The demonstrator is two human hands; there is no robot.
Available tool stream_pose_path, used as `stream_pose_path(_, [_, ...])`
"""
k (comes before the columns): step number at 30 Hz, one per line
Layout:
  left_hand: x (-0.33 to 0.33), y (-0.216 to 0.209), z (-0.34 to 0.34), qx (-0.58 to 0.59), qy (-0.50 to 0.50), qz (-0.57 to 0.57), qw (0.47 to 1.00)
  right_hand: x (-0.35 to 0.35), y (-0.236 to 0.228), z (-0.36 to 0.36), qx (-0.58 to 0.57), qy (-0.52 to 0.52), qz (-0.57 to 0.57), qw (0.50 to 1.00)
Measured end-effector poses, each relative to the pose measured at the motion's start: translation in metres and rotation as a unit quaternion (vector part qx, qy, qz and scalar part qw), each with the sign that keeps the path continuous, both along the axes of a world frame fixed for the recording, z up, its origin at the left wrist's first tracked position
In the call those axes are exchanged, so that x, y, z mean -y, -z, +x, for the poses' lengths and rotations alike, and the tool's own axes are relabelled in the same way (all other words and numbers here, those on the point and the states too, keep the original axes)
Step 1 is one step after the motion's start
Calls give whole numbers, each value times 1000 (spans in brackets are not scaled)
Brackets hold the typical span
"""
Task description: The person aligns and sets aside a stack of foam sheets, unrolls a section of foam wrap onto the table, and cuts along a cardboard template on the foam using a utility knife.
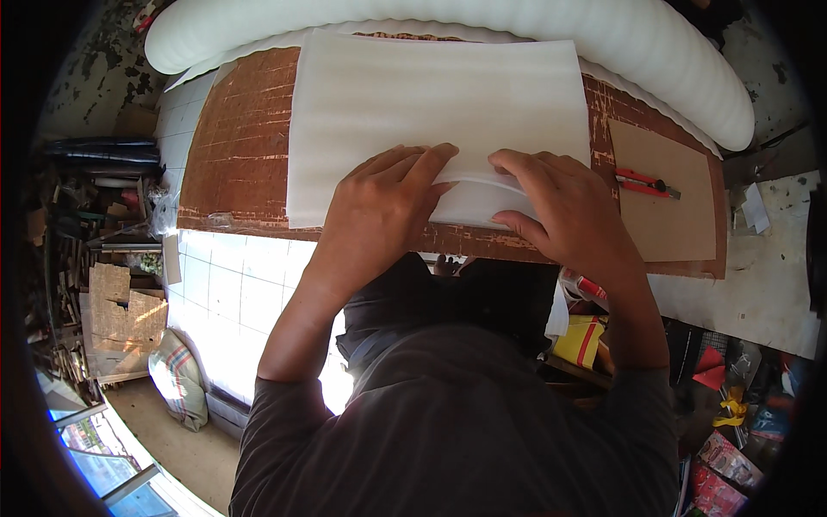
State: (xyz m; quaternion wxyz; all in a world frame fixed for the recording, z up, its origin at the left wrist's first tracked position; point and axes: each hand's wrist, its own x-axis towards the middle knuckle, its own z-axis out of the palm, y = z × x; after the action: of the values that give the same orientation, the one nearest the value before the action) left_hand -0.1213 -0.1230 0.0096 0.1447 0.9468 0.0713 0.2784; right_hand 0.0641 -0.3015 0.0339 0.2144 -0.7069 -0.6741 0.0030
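Note:
A white foam sheet (439,95) lies across the brown worktable in front of me, and its near edge bows up slightly between my hands. Another white layer (474,205) shows beneath that edge. My left hand (383,194) holds the edge on the left, with the index finger on top and the thumb under it. On the right side, my right hand (564,198) curls round the same edge, fingers above and thumb lower down. Some fingertips are hidden behind the knuckles.
A thick white foam roll (448,24) spans the table's far side. A red utility knife (646,183) rests on a brown board (676,228) at the right of the worktable (237,146). Scraps and cardboard (129,319) are piled at the left; a sack (178,379) stands nearby.

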Motion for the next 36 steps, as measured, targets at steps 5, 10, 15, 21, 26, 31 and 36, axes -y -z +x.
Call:
stream_pose_path(5, [1,1,-2,-16,3,-18,1000,-2,-2,4,-10,-11,11,1000])
stream_pose_path(10, [2,0,-2,-19,6,-9,1000,-3,1,3,-24,-1,11,1000])
stream_pose_path(15, [2,1,-1,-22,-1,-11,1000,-5,1,0,28,-21,50,998])
stream_pose_path(21, [2,0,0,-17,-3,-17,1000,-4,2,-1,24,-21,42,999])
stream_pose_path(26, [1,1,2,-15,-7,-6,1000,-7,8,0,-2,5,55,998])
stream_pose_path(31, [1,-4,3,-29,-12,-19,999,-5,7,3,-53,37,19,998])
stream_pose_path(36, [0,-7,5,-42,-24,-25,999,-4,12,9,120,-56,63,989])
